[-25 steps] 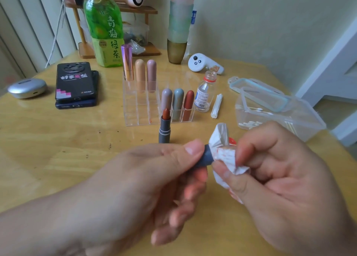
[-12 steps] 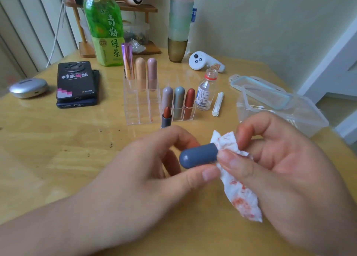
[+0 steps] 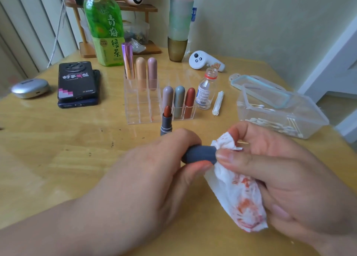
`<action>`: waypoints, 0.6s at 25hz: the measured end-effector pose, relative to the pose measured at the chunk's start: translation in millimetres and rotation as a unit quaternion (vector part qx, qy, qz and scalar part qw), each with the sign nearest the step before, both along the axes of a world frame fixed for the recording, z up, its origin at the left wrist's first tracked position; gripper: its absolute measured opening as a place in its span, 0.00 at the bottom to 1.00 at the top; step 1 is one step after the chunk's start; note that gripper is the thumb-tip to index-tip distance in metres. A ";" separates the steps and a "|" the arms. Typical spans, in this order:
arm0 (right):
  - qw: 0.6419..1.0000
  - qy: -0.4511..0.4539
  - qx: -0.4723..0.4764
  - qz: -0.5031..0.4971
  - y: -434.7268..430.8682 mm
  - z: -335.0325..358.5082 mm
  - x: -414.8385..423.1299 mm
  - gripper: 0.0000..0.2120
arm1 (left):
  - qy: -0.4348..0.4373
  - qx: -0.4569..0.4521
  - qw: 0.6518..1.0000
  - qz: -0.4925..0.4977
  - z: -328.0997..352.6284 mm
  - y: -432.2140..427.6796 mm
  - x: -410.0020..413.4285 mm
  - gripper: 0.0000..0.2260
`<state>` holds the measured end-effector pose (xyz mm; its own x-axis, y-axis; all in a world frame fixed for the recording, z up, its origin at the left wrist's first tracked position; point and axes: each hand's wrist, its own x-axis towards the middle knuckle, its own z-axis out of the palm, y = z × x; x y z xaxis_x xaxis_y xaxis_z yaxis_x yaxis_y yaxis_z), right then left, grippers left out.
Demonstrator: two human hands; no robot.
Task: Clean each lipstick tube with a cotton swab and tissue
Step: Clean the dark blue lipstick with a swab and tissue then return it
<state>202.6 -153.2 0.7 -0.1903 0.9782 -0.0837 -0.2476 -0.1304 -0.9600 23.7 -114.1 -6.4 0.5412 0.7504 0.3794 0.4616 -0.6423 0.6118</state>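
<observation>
My left hand (image 3: 146, 180) grips a dark grey lipstick cap (image 3: 201, 153) lying sideways, its rounded end hidden in my fingers. My right hand (image 3: 286, 180) pinches a white tissue (image 3: 237, 193), smeared with red, against the cap's open end. Just behind my left hand the uncapped lipstick (image 3: 166, 122) stands upright on the table, its brown-red bullet exposed. A clear acrylic organizer (image 3: 143, 108) holds several capped lipsticks. To the right stands a clear plastic box (image 3: 282, 118) of cotton swabs.
A small open bottle (image 3: 205, 90) and a white wrapper (image 3: 218, 103) stand right of the organizer. Two stacked phones (image 3: 77, 85), a silver case (image 3: 30, 87), a green tea bottle (image 3: 105, 27), stacked cups (image 3: 178, 31) and a white controller (image 3: 204, 60) sit farther back on the wooden table (image 3: 58, 159).
My left hand has turned the cap so its rounded end is now inside my fingers. The tissue has been pushed against the cap's open end. The view shifted slightly.
</observation>
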 end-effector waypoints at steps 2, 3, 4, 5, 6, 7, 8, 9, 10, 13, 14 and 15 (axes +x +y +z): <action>1.000 0.026 -0.003 0.000 2.0 0.9 3.8 0.10 | 0.022 0.049 0.999 0.010 3.6 -0.3 6.6 0.13; 1.000 -0.006 0.028 -0.003 0.6 0.6 3.7 0.11 | -0.026 0.037 0.999 0.024 2.1 -2.4 5.7 0.14; 0.996 -0.050 0.071 -0.010 -1.4 -0.9 2.4 0.11 | -0.099 -0.025 0.994 0.027 -1.2 -4.2 1.4 0.15; 0.989 -0.086 0.117 -0.027 -3.2 -1.5 -0.3 0.09 | -0.165 -0.129 0.978 0.018 -2.8 -3.8 -5.3 0.17; 0.977 -0.120 0.166 -0.055 -5.1 -4.4 -2.1 0.09 | -0.204 -0.253 0.946 -0.016 -7.0 -3.1 -12.7 0.20; 0.957 -0.166 0.226 -0.080 -7.0 -7.8 -2.7 0.10 | -0.218 -0.380 0.896 -0.063 -3.4 -0.3 -14.1 0.23; 0.928 -0.223 0.286 -0.090 -8.1 -9.7 -4.7 0.11 | -0.218 -0.475 0.846 -0.104 -5.8 0.3 -17.0 0.24; 0.900 -0.270 0.330 -0.089 -9.8 -11.0 -6.8 0.10 | -0.237 -0.541 0.796 -0.133 -3.1 2.1 -16.4 0.24; 0.888 -0.289 0.347 -0.085 -10.5 -13.6 -6.7 0.09 | -0.255 -0.568 0.770 -0.142 -0.6 1.8 -15.5 0.22; 0.948 -0.207 0.230 -0.073 -8.7 -8.8 -9.6 0.09 | -0.233 -0.449 0.858 -0.089 -9.7 -4.6 -16.6 0.18; 0.973 -0.153 0.164 -0.050 -7.7 -3.5 -9.7 0.08 | -0.182 -0.327 0.925 -0.067 -11.8 -7.7 -16.2 0.16; 0.989 -0.106 0.097 -0.020 -6.5 1.5 -8.3 0.08 | -0.133 -0.174 0.975 -0.038 -15.0 -10.1 -16.7 0.13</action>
<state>194.3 -159.7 2.2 -0.1504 0.9859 0.0730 -0.0400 0.0677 -0.9969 7.0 -124.2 -21.4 0.5181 0.8200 0.2432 0.2158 -0.4005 0.8905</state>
